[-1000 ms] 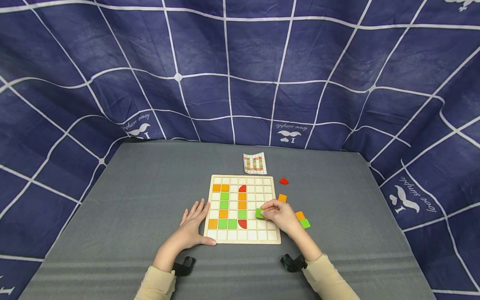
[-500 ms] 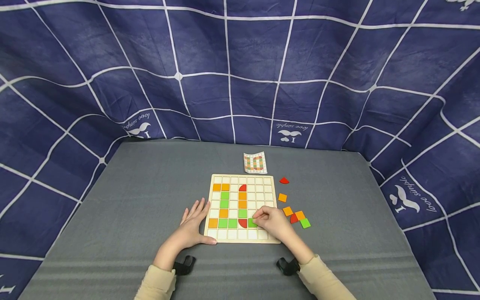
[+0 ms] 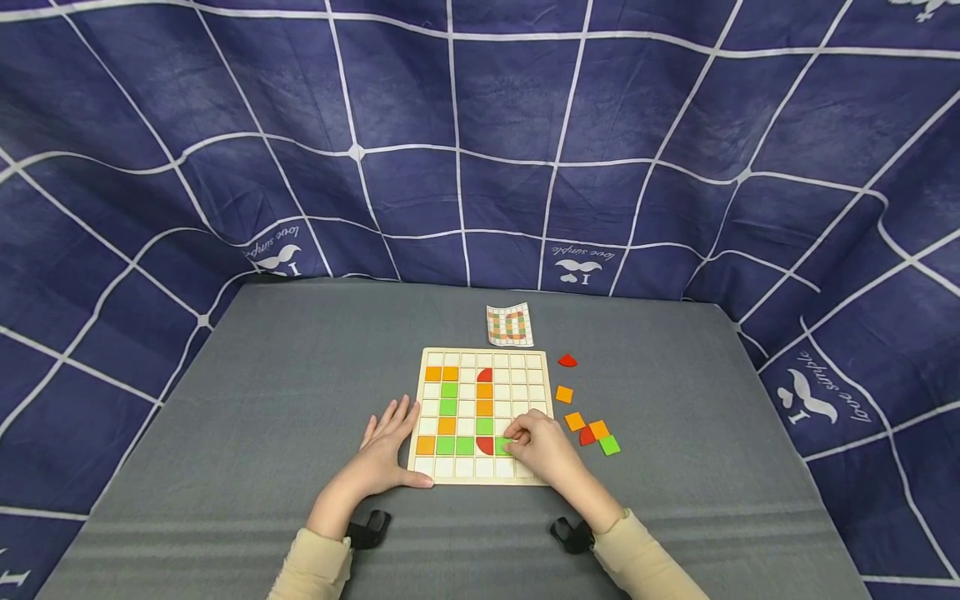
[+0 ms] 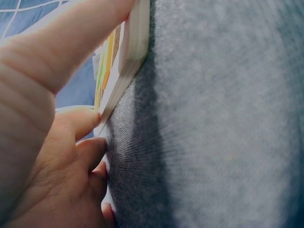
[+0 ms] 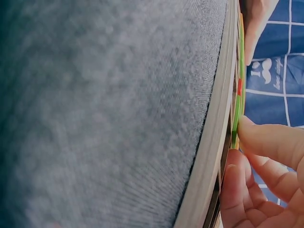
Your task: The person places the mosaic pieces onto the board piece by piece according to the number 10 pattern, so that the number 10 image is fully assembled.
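Observation:
A wooden grid board [image 3: 465,467] lies on the grey table, with orange, green and red tiles set in some of its cells. My left hand [image 3: 384,450] rests at the board's left edge, fingers spread and thumb at the near corner. In the left wrist view the thumb and fingertips touch the board's side. Over the lower right part of the board, my right hand [image 3: 546,446] pinches a green square tile [image 3: 502,447], which sits just right of a red quarter-round tile [image 3: 484,446]. In the right wrist view the thumb [image 5: 259,135] lies at that tile's edge.
Right of the board lie loose tiles: a red quarter-round [image 3: 567,361], an orange square [image 3: 564,394], and a cluster including a green square [image 3: 610,445]. A small printed pattern card [image 3: 509,325] lies beyond the board. A blue checked curtain [image 3: 405,192] hangs around the table.
My right hand has carried the green tile left and nearer, down to the cell beside the lower red tile. The loose cluster has come into fuller view. My left hand has stayed put.

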